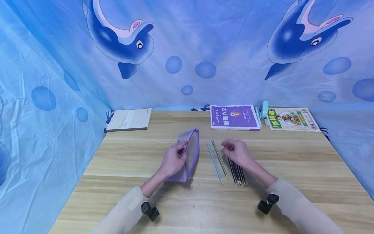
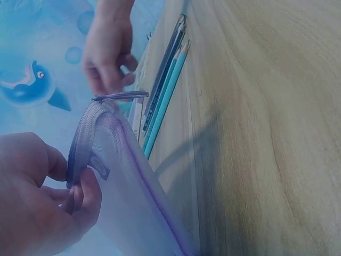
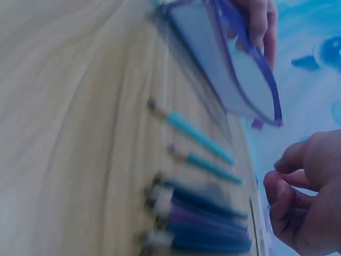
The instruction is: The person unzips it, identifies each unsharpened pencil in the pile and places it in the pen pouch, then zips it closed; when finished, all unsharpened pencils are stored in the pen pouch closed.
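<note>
My left hand [image 1: 173, 160] pinches the upper edge of a translucent pencil pouch [image 1: 177, 177] with purple trim, its mouth gaping toward the right. In the left wrist view, thumb and fingers hold the rim of the pouch [image 2: 133, 186]. Over a bunch of dark pencils [image 1: 237, 174] hovers my right hand [image 1: 239, 153], fingers loosely curled and nothing seen between them. Between pouch and bunch lie a light blue pencil [image 1: 215, 164] and a darker teal pencil [image 1: 219, 158]. From the head, the right hand hides the bunch's far ends.
Along the table's back edge lie a pale notebook [image 1: 128, 119], a purple book [image 1: 233, 117] and a green-and-white booklet [image 1: 293, 119]. A light blue object [image 1: 264, 109] stands beside the purple book. Behind hangs a blue dolphin-print curtain [image 1: 187, 42].
</note>
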The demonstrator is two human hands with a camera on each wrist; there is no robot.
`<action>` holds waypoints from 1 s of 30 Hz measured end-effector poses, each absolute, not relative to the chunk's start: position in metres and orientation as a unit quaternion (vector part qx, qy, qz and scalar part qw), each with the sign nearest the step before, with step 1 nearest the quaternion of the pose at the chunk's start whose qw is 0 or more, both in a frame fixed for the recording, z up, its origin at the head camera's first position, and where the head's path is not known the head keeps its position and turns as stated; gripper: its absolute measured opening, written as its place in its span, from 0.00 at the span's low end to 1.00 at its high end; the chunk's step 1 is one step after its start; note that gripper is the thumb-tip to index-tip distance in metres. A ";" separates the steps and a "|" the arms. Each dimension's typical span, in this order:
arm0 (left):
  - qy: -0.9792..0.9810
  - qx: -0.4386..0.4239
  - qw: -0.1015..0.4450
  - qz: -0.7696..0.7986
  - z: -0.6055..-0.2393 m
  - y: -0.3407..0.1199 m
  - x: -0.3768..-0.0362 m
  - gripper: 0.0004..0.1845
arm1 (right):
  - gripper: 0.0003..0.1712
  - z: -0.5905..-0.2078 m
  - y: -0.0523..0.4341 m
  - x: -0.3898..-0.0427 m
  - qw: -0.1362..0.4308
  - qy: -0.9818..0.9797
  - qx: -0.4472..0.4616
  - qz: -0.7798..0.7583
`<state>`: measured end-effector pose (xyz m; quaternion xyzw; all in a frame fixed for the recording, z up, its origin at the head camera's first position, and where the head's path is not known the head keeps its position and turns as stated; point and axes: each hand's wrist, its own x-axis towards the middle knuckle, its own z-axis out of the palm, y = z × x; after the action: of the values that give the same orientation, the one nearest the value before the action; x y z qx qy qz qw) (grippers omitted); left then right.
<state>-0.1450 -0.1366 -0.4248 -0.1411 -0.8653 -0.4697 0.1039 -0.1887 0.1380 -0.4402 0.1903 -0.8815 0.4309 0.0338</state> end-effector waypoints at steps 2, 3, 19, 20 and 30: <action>-0.865 -0.143 0.105 -0.469 -0.425 -0.136 -0.145 0.25 | 0.14 -0.443 0.149 -0.187 0.026 -0.891 0.201 0.405; -0.865 -0.143 0.106 -0.469 -0.425 -0.136 -0.145 0.25 | 0.14 -0.444 0.153 -0.186 0.020 -0.894 0.204 0.399; -0.862 -0.146 0.100 -0.476 -0.426 -0.134 -0.144 0.25 | 0.18 -0.453 0.156 -0.175 0.028 -0.923 0.223 0.313; -0.862 -0.146 0.099 -0.475 -0.426 -0.134 -0.144 0.25 | 0.19 -0.452 0.155 -0.175 0.025 -0.925 0.218 0.310; -0.866 -0.148 0.097 -0.468 -0.428 -0.134 -0.143 0.25 | 0.22 -0.450 0.139 -0.178 0.031 -0.952 0.190 0.237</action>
<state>-0.1431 -0.1344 -0.4278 -0.1476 -0.8660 -0.4677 0.0969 -0.1781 0.1394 -0.4496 0.1904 -0.9522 0.2370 0.0306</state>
